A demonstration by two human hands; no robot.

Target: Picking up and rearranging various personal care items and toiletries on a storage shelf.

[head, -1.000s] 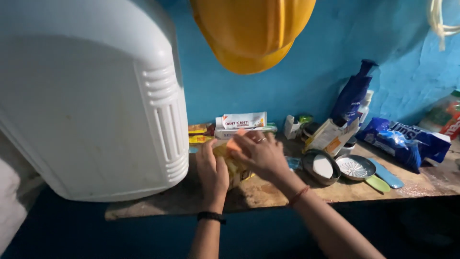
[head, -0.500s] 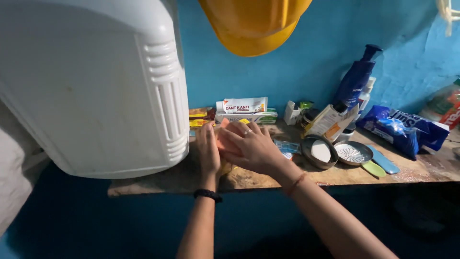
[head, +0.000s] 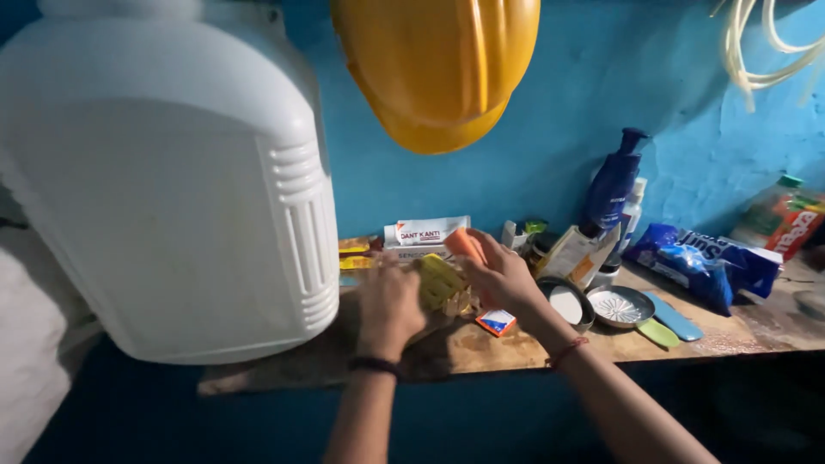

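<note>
My left hand [head: 388, 302] rests on a crinkled clear bag with a yellow packet [head: 440, 282] inside, on the wooden shelf [head: 481, 345]. My right hand [head: 503, 277] is beside it to the right and holds a small orange piece [head: 464, 244] raised between its fingers above the bag. A dark band circles my left wrist and a red thread my right wrist.
A big white plastic jug [head: 172, 189] fills the left. A yellow hard hat [head: 438, 69] hangs above. Behind the hands lie a white tube box [head: 427, 232], a blue bottle [head: 612, 189], two small round tins [head: 620, 306], a blue pouch [head: 700, 258] and a small sachet [head: 496, 322].
My right hand has lifted off the bag and now holds up the orange piece. My left hand stays on the bag. The camera has shifted slightly.
</note>
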